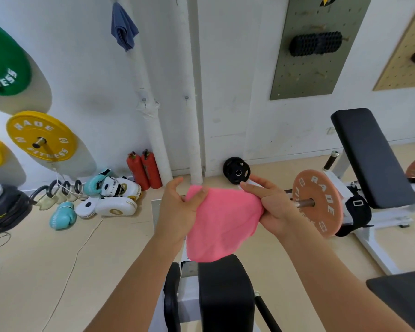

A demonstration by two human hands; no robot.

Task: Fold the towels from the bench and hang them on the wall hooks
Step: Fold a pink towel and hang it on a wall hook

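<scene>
A pink towel [222,221] hangs folded in front of me, above the black padded bench [225,293]. My left hand [177,207] pinches its top left corner with thumb and fingers. My right hand [271,207] grips its top right edge, fingers partly stretched over the cloth. A blue towel [124,27] hangs from a hook high on the white wall. Lower on that wall sit two small bare hooks [144,101] [187,98].
White wrapped pipes [153,130] run down the wall by the hooks. Two red fire extinguishers [144,170], boxing gloves and pads [110,195] and a black plate [236,170] lie along the floor. An orange plate [318,202] on a machine is at right.
</scene>
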